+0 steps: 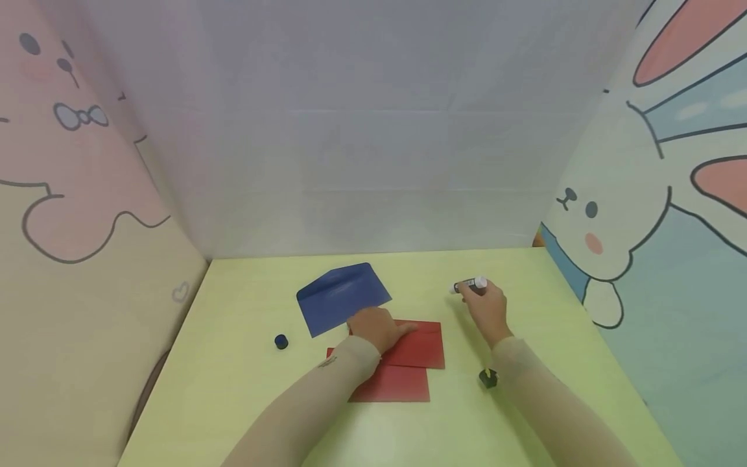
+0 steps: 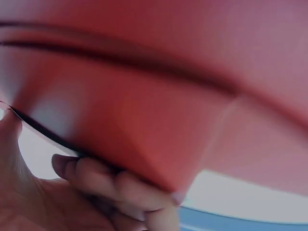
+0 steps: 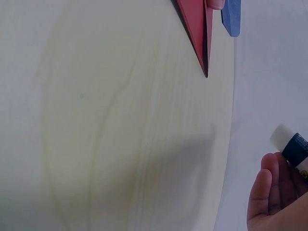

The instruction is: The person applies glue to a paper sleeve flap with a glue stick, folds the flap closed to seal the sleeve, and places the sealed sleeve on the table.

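Note:
My left hand (image 1: 376,327) grips the edge of a red envelope (image 1: 423,344), its thumb stretched to the right along the paper. In the left wrist view, the curled fingers (image 2: 115,185) meet the envelope's edge, and the paper bows into a fold. Part of the envelope is hidden under the hand and sleeve. Beneath it lies another red paper piece (image 1: 403,384). My right hand (image 1: 489,311) holds a white glue stick with a dark label (image 1: 469,285) above the table, to the right of the envelope. The right wrist view shows the glue stick's whitish end (image 3: 281,137) beyond the fingertips.
A blue envelope (image 1: 344,298) lies behind my left hand. To the left stands a small dark blue cap (image 1: 281,342). A small black block (image 1: 487,378) shows beside the right forearm. The pale yellow table (image 1: 233,389) is walled by cloths printed with cartoon animals.

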`<action>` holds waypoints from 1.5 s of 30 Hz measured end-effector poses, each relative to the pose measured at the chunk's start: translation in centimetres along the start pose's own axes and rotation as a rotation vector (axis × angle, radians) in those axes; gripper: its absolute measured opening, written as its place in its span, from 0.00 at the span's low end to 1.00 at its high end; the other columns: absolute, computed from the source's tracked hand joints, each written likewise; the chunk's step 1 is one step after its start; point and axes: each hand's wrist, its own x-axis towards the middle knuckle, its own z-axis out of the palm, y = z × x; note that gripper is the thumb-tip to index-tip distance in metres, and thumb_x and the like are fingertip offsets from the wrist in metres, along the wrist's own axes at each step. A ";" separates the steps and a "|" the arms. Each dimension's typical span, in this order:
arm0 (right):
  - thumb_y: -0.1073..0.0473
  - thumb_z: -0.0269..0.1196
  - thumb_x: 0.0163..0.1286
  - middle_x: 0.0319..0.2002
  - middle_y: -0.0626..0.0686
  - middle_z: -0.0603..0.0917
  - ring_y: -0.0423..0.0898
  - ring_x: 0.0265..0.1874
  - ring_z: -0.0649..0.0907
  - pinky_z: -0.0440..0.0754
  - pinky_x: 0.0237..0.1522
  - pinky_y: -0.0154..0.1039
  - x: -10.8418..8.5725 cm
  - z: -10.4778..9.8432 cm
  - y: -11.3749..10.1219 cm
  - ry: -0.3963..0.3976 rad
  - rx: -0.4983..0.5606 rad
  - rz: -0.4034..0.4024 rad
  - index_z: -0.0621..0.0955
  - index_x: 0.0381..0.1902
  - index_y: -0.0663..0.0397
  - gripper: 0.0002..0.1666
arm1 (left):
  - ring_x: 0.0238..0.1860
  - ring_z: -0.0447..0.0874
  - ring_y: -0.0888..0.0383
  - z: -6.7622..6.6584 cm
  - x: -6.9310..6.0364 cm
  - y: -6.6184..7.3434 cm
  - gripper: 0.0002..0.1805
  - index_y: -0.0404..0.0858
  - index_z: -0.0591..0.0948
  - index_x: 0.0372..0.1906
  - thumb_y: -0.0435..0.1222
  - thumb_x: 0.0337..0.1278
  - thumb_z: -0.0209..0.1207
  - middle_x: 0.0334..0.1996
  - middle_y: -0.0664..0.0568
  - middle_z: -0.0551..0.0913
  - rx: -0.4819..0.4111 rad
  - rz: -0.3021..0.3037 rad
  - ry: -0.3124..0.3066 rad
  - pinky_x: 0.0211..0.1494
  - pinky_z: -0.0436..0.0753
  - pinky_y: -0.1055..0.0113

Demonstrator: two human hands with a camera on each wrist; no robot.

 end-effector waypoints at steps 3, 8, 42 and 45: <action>0.45 0.72 0.84 0.54 0.67 0.97 0.35 0.38 0.88 0.82 0.43 0.33 -0.1 0.0 0.0 0.002 -0.003 0.001 0.91 0.55 0.60 0.22 | 0.21 0.70 0.57 0.2 0.4 -0.7 0.48 0.50 0.72 0.18 0.89 0.59 0.61 0.16 0.57 0.66 -0.096 0.024 -0.005 0.27 0.65 0.60; 0.45 0.72 0.83 0.52 0.67 0.97 0.37 0.38 0.88 0.81 0.43 0.35 -0.2 0.0 0.0 0.002 0.005 0.006 0.91 0.53 0.59 0.21 | 0.24 0.73 0.55 0.0 0.6 -1.5 0.42 0.46 0.77 0.19 0.76 0.69 0.71 0.17 0.55 0.71 -0.243 0.072 -0.001 0.32 0.72 0.59; 0.45 0.73 0.83 0.50 0.65 0.97 0.35 0.37 0.87 0.81 0.41 0.34 -0.1 0.7 -0.7 -0.021 0.011 -0.006 0.91 0.54 0.60 0.22 | 0.18 0.70 0.57 1.4 1.4 -0.3 0.49 0.49 0.75 0.16 0.89 0.62 0.56 0.13 0.57 0.67 -0.126 -0.042 -0.008 0.25 0.66 0.62; 0.45 0.73 0.82 0.48 0.62 0.97 0.36 0.37 0.87 0.81 0.41 0.34 -0.2 0.6 -0.6 -0.015 0.009 0.003 0.91 0.54 0.60 0.22 | 0.17 0.68 0.57 1.5 1.4 -0.3 0.48 0.49 0.73 0.15 0.88 0.63 0.59 0.12 0.57 0.64 -0.118 -0.031 0.008 0.24 0.64 0.62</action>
